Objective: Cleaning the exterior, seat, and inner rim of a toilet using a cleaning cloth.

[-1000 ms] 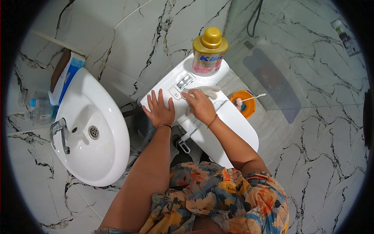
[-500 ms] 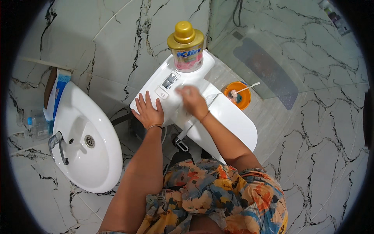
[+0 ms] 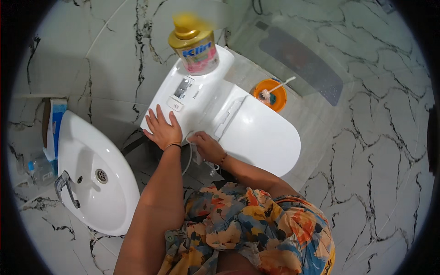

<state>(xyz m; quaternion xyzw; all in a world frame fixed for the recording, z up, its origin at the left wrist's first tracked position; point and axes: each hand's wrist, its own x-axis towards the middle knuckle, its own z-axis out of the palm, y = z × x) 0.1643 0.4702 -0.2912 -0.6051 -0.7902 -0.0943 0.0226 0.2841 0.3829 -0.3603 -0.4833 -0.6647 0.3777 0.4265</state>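
My left hand [image 3: 165, 133] lies flat with fingers spread on the near left end of the white toilet tank top [image 3: 205, 89]. Lower and to its right, my right hand [image 3: 206, 145] is closed by the toilet's near side, below the tank. A whitish, thin cloth [image 3: 197, 156] hangs partly hidden under its fingers. The toilet lid [image 3: 263, 137] is down. On the far end of the tank stands a clear bottle [image 3: 199, 57] of pink liquid with a gold cap. A push button [image 3: 175, 105] sits beside my left fingertips.
A white washbasin [image 3: 107, 192] with a chrome tap [image 3: 66, 189] is on the left. Beyond the toilet, an orange bucket [image 3: 281, 104] holds a white-handled brush [image 3: 279, 86]. A thin hose [image 3: 189, 160] hangs beside the toilet. A glass panel [image 3: 366, 78] stands at the far right.
My right hand has moved from above the tank's middle down toward me, to the toilet's near side. My left hand stays on the tank. The view has shifted slightly.
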